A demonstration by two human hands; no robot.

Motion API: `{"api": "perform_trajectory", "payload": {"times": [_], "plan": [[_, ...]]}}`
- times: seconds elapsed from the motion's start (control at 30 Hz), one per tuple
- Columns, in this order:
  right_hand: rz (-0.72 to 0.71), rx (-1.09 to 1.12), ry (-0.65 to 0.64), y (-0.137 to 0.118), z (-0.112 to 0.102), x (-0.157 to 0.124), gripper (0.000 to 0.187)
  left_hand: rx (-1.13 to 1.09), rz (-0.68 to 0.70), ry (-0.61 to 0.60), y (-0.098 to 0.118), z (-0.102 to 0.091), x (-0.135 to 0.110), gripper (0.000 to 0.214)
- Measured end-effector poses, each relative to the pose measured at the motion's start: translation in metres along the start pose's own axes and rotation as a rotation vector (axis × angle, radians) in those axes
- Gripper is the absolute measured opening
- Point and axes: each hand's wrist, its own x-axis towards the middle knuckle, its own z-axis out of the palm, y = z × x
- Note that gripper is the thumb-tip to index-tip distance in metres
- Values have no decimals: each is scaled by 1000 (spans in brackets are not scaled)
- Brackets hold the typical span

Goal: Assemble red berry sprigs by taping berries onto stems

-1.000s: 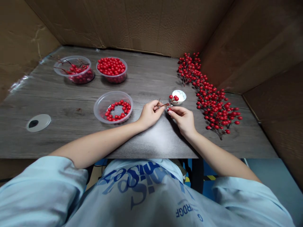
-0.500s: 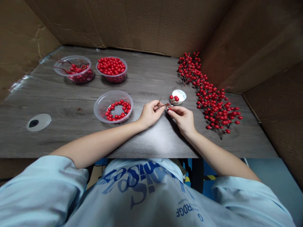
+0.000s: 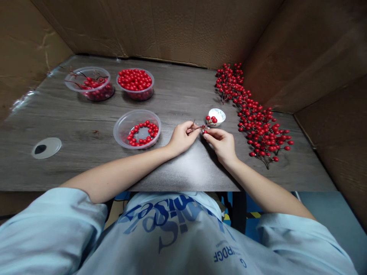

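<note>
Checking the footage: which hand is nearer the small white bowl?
Right: the right hand sits just in front of the small white bowl; the left hand is farther left.

Here we go, my view is creeping along: the clear tub of loose berries (image 3: pixel 134 79) and the clear tub of cut sprigs (image 3: pixel 89 84) are both riding slightly higher in frame, the little berry cluster (image 3: pixel 211 119) is edging rightward at the white cup (image 3: pixel 219 114), and the far table edge (image 3: pixel 160 60) is lifting too.
</note>
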Motion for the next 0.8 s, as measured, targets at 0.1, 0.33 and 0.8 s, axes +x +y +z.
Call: {"api": "perform_trajectory", "payload": {"times": [0.1, 0.33, 0.8], "plan": [[27, 0, -13, -2, 0, 0, 21, -28, -11, 6, 3, -1, 1, 12], [119, 124, -49, -8, -1, 1, 30, -193, -81, 58, 7, -3, 5, 11], [219, 184, -54, -16, -4, 5, 34, -183, -91, 60, 4, -3, 5, 12]]}}
